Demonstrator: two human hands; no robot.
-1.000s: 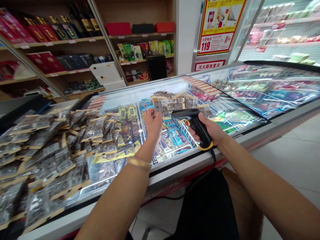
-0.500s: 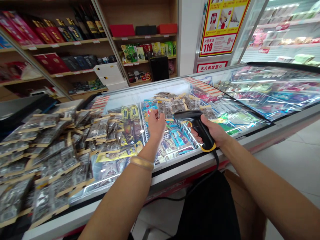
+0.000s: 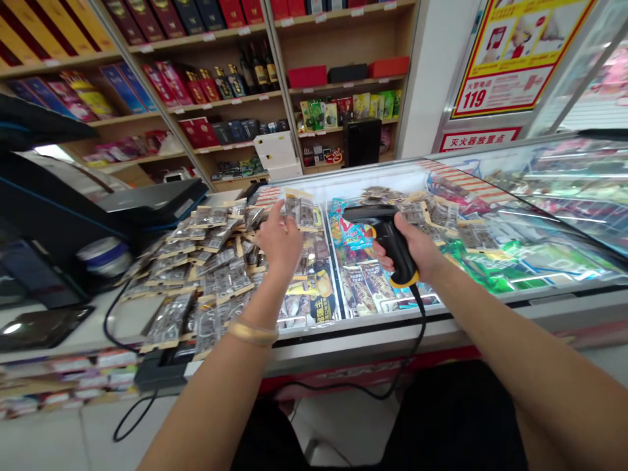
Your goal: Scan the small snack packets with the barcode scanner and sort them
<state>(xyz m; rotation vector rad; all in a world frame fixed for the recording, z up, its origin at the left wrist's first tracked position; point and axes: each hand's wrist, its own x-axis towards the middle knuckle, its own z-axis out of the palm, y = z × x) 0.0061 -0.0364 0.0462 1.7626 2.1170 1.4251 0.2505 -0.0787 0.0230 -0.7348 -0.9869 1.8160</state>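
Note:
My right hand (image 3: 411, 252) is wrapped around a black and yellow barcode scanner (image 3: 390, 239), its head pointing left above the glass-topped freezer (image 3: 358, 347). My left hand (image 3: 279, 242), with a gold bangle on the wrist, holds a small clear-and-brown snack packet (image 3: 300, 209) at its fingertips; the exact grip is partly hidden. Just left of this hand lies a large heap of similar packets (image 3: 216, 261). More such packets (image 3: 441, 212) lie to the right, beyond the scanner.
A scanner cable (image 3: 422, 320) hangs over the freezer's front edge. At left stand a black counter machine (image 3: 49, 196) and a white-and-blue roll (image 3: 104, 256). Shelves (image 3: 226, 101) with boxes and bottles line the back, beside a fire notice (image 3: 520, 59) on the wall.
The view has swung left, bringing the counter machine into sight. My left hand has moved with the packet from near the scanner toward the heap. My right hand still grips the scanner.

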